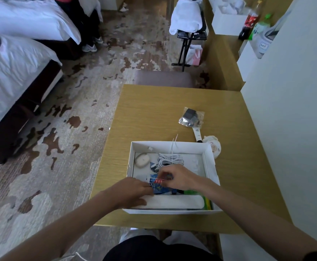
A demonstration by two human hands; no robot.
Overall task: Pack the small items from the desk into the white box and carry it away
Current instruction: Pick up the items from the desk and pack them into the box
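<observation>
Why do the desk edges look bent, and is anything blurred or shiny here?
Head view: the wide-angle lens bows the desk edges and stretches both forearms; pale glare lies on the desk's far right corner; the right hand, pinching a blue packet in the white box, is slightly blurred.

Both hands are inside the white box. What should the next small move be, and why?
Probably release the blue packet: the right hand pinches it, the left hand meets it, low inside the white box, while a clear bag waits on the desk.
</observation>
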